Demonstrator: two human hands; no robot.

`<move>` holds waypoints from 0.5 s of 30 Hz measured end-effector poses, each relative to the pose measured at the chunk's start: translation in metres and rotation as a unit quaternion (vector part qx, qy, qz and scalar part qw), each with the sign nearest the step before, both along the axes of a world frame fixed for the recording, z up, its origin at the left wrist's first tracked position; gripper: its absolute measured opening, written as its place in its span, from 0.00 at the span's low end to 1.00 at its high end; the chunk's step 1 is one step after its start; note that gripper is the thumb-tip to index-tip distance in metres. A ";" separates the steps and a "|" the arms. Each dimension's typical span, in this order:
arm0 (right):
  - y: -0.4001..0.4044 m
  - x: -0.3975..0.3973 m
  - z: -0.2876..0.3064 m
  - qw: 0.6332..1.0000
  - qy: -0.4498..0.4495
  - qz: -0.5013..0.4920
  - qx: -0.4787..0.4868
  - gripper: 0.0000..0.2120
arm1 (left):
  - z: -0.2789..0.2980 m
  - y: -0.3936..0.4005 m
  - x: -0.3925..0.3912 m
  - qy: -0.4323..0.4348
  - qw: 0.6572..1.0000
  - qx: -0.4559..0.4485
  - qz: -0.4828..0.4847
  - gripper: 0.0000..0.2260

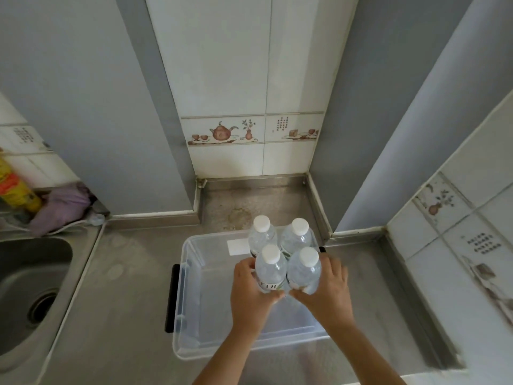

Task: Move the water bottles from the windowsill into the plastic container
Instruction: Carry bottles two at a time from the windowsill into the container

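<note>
Water bottles, 4 in all with white caps, stand upright in a tight square at the far right corner of the clear plastic container (pixel 194 307) on a steel counter; we read the packing as a way to leave the remaining floor free. Our left hand (pixel 249 295) curls around the near-left bottle (pixel 270 270) and our right hand (pixel 327 290) wraps the near-right bottle (pixel 304 269), apparently seating both against the far pair (pixel 279 236). Only the letters "UI" show on a dark label band; a blank white sticker (pixel 237 247) marks the container wall, and tile writing is too small to read
</note>
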State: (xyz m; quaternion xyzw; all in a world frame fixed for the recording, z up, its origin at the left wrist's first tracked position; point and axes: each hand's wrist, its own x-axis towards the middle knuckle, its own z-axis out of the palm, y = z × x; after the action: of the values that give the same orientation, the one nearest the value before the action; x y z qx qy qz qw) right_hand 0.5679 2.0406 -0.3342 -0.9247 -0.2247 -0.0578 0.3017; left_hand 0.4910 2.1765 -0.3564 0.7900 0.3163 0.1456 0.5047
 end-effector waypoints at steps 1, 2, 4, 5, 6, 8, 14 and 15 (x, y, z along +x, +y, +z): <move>0.000 -0.001 0.001 1.000 -0.002 -0.006 -0.005 0.44 | 0.001 0.001 0.000 0.005 1.000 -0.002 -0.004 0.34; 0.000 -0.002 0.001 1.000 0.001 -0.010 -0.008 0.45 | 0.000 0.001 -0.001 0.010 1.000 -0.003 -0.009 0.34; -0.001 -0.006 0.003 0.999 0.027 -0.012 -0.019 0.48 | -0.002 0.002 -0.001 0.019 1.000 -0.005 -0.021 0.35; -0.004 -0.007 0.004 0.998 0.047 -0.011 -0.028 0.49 | -0.003 0.003 -0.002 0.023 0.999 -0.007 -0.026 0.35; -0.006 -0.008 0.006 0.996 0.077 -0.010 -0.039 0.50 | -0.004 0.004 -0.002 0.024 0.999 -0.010 -0.032 0.35; -0.012 -0.012 0.010 0.990 0.130 -0.005 -0.044 0.51 | -0.002 0.005 -0.005 0.017 0.998 -0.020 -0.049 0.35; -0.033 -0.032 0.034 0.993 0.105 -0.009 -0.044 0.31 | 0.034 0.000 -0.026 -0.067 0.995 0.062 -0.050 0.30; -0.038 -0.038 0.040 0.995 0.076 -0.010 -0.064 0.27 | 0.044 -0.002 -0.030 -0.087 0.988 0.117 -0.051 0.28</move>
State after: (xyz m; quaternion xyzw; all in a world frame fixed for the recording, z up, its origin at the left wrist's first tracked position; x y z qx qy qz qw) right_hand 0.5304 2.0027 -0.2946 -0.9460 -0.1953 0.0242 0.2575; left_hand 0.4613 2.1743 -0.3126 0.8429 0.2117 0.2239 0.4412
